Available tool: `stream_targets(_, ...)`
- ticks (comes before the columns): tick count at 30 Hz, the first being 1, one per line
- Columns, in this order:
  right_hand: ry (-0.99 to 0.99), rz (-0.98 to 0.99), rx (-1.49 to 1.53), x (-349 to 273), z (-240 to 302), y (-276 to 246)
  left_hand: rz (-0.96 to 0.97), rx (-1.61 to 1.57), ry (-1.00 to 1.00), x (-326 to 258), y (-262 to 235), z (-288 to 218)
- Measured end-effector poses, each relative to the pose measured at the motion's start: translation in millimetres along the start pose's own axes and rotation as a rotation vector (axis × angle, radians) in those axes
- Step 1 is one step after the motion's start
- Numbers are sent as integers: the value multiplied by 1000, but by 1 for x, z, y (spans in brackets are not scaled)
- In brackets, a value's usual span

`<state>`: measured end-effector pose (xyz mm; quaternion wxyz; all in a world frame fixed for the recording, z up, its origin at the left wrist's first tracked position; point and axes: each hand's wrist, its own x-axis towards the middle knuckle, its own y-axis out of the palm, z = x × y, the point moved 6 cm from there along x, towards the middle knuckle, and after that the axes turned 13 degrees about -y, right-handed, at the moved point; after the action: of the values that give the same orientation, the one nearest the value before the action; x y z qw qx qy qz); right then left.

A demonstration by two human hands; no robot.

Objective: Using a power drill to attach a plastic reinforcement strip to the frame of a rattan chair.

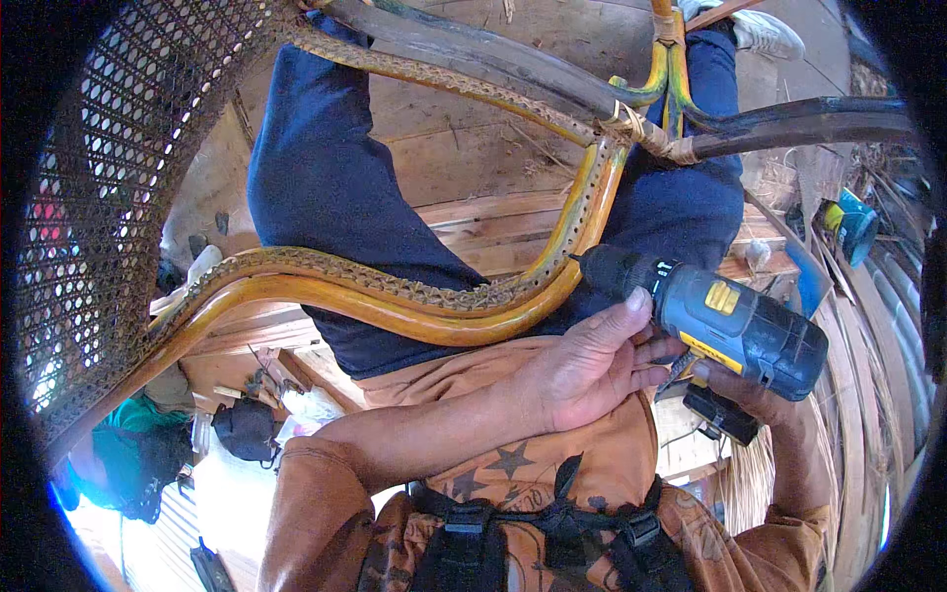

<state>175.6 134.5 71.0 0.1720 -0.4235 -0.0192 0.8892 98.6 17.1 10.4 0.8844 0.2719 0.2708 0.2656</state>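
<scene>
A cordless drill, blue-grey and black with yellow parts, lies sideways in front of my torso. My right hand is wrapped round its grip, partly hidden behind the drill body. The dark chuck points left, its tip close to a glossy yellow-brown curved rail. Small holes run along that rail's bend near the tip. Beside the chuck, my left hand is turned palm up, fingers apart, with the thumb by the chuck and no object visible in it. The rail lies across my lap and joins a woven cane panel at left.
Dark curved bars bound with pale cane cross above the rail, meeting yellow struts. Wooden planks lie beneath. A teal can and loose cane strips are at right. A dark pouch sits at lower left.
</scene>
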Motion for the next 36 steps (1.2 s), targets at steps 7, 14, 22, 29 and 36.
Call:
stream_targets(7, -21, 36, -61, 6, -4, -1, 3, -40, -9, 2, -6, 0)
stream_targets(14, 158, 4, 114, 19, 7, -5, 21, -49, 17, 0, -1, -5)
stream_targets(22, 287, 4, 289, 16, 6, -6, 20, -69, 26, 0, 0, -5)
stream_targets(29, 154, -16, 297, 13, 17, -6, 47, 0, 22, 3, 3, -1)
stream_targets(36, 76, 6, 242, 22, 10, -16, 22, -12, 39, 6, 2, -2)
